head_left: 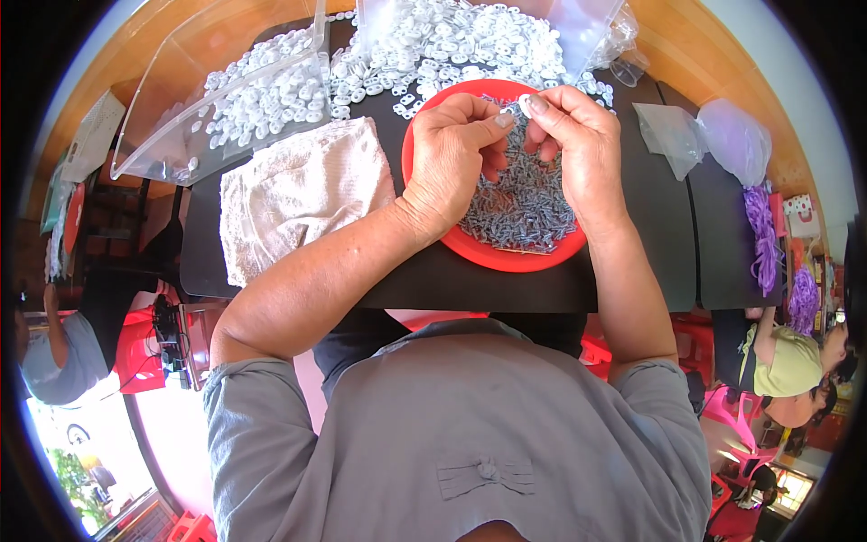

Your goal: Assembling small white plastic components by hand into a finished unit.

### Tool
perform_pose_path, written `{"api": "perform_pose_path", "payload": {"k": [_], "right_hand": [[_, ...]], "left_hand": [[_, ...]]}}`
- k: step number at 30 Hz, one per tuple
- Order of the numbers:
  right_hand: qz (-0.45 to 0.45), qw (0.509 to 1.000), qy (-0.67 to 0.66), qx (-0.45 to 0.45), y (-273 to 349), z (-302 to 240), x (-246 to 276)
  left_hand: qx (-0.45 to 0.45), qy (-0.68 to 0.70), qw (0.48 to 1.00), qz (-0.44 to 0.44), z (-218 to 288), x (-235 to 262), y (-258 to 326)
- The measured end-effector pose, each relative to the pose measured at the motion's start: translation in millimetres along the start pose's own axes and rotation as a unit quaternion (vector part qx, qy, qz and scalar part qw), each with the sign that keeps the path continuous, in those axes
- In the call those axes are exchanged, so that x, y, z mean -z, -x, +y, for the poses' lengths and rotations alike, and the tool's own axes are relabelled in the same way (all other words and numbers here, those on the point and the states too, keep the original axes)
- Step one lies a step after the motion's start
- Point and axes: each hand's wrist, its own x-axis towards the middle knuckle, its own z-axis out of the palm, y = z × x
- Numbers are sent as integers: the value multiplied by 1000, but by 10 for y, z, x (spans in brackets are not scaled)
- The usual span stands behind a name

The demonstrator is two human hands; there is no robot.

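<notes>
Over a red basin (417,144) full of small grey screws (519,212), both hands meet with their fingertips close together. My right hand (582,144) pinches a small white plastic piece (525,105) between thumb and finger. My left hand (456,149) is closed, its thumb and forefinger pressed together just beside that piece. Whatever my left fingers hold is too small or hidden to make out. Behind the basin lies a large heap of white oval plastic pieces (488,41) with two holes each, some scattered up to the basin's rim.
A clear plastic bin (131,149) holding more white pieces stands at the far left. A folded pale cloth (307,185) lies left of the basin. Clear plastic bags (668,135) rest at the right, near purple string (763,239). Other people (786,361) sit at both sides.
</notes>
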Motion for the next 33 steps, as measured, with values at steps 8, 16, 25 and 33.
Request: {"api": "perform_pose_path", "payload": {"k": [8,16,25,33], "right_hand": [[-15,1000,-10,-23,-14,0,33],[-19,999,-24,-28,-27,18,39],[-22,999,-33,-32,-27,6,48],[-26,999,-28,-28,-32,0,64]], "left_hand": [[0,8,1000,-9,22,7,8],[-9,19,1000,8,9,8,-11],[-12,14,1000,10,12,-3,-1],[-16,14,1000,2,16,9,0]]}}
